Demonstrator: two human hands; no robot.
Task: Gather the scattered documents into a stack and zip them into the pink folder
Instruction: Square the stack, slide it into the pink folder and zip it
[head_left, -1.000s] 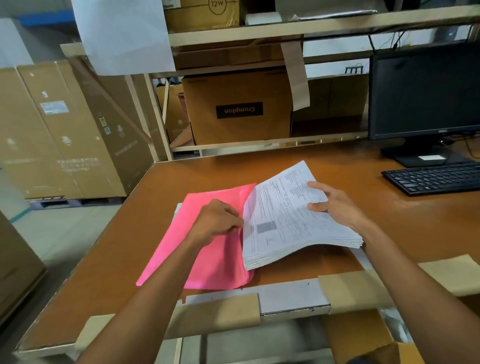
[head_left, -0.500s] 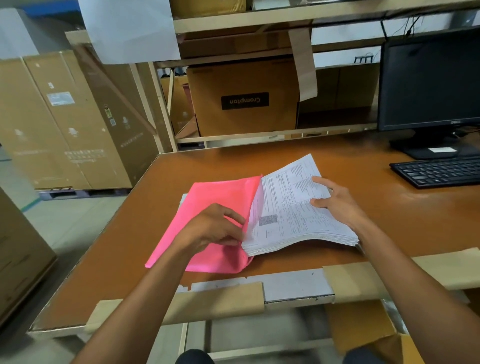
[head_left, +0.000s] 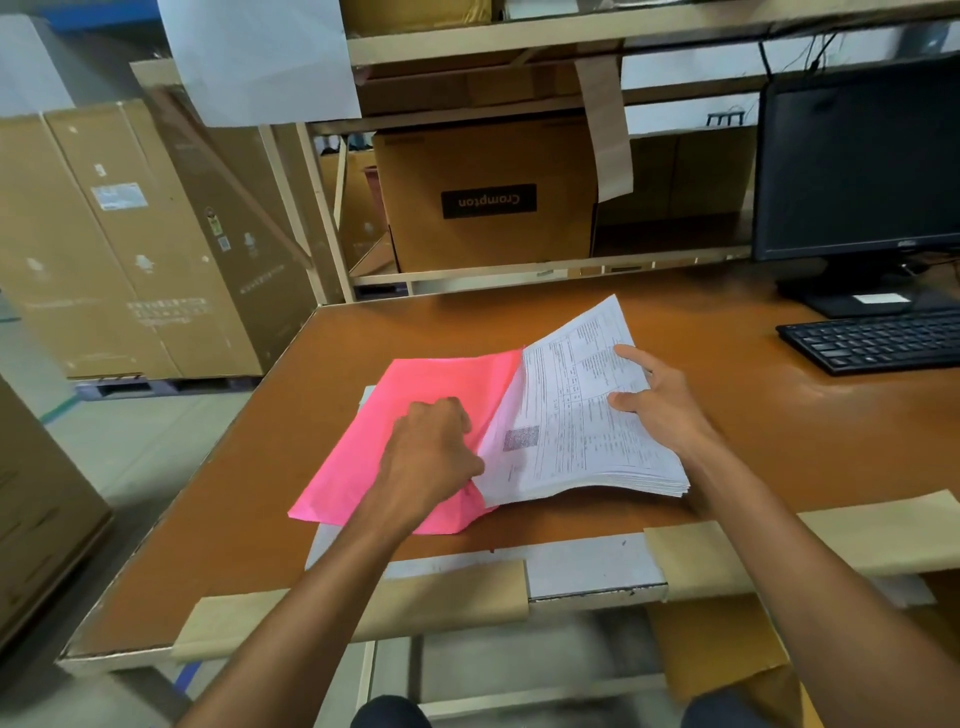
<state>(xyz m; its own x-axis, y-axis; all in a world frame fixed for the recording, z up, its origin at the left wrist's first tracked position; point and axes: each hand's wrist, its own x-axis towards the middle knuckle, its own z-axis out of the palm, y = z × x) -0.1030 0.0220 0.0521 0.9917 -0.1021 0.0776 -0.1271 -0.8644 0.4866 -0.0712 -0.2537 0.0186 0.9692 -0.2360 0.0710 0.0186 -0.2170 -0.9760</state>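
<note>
A pink folder (head_left: 415, 395) lies flat on the brown desk (head_left: 727, 415), near its front edge. A thick stack of printed documents (head_left: 571, 431) sits at the folder's right side, its left edge tucked at the folder's opening. My left hand (head_left: 431, 452) rests on the folder with curled fingers pinching the pink flap at the opening. On the right, my right hand (head_left: 654, 405) grips the stack's right part, thumb and index finger on top. The stack's far corner is lifted off the desk.
A black keyboard (head_left: 878, 338) and a dark monitor (head_left: 857, 166) stand at the desk's right rear. A cardboard box (head_left: 488, 197) sits on the shelf behind the desk. Tall cartons (head_left: 130, 239) stand on the floor to the left. Brown tape strips (head_left: 353, 608) cover the desk's front edge.
The document stack has slid left toward the folder's opening under my right hand. My left hand stays at the folder flap. The camera has tilted down a little.
</note>
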